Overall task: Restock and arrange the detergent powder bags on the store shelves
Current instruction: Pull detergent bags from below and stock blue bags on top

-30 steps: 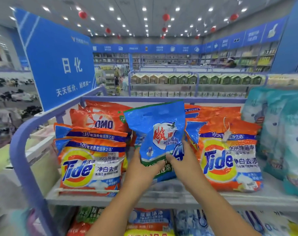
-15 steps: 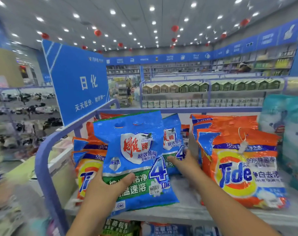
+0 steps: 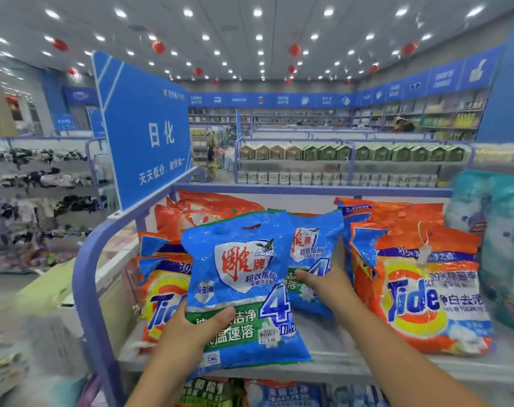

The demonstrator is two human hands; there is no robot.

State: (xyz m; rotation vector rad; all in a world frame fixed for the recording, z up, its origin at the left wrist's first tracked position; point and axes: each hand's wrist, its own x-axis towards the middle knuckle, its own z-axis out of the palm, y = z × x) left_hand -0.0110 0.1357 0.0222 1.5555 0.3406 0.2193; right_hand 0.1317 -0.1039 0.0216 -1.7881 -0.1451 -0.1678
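My left hand [image 3: 191,324] grips the lower left corner of a blue detergent bag [image 3: 238,277] with a red and white shield, held upright at the front of the top shelf [image 3: 367,362]. Behind it and to the right stands a second blue bag [image 3: 314,251] of the same kind. My right hand [image 3: 326,286] rests on that bag's lower front, fingers spread against it. Orange Tide bags stand on both sides: one stack at the left [image 3: 161,292], another at the right [image 3: 420,286].
A purple rail [image 3: 85,259] bounds the shelf's left end, and a blue sign [image 3: 144,142] stands above it. Teal bags [image 3: 502,239] fill the far right. More bags [image 3: 279,392] lie on the lower shelf. Other aisles stretch behind.
One second ago both hands held one blue bag at mid-shelf. Since then my left hand has brought a second blue bag to the front, while my right hand stays on the first.
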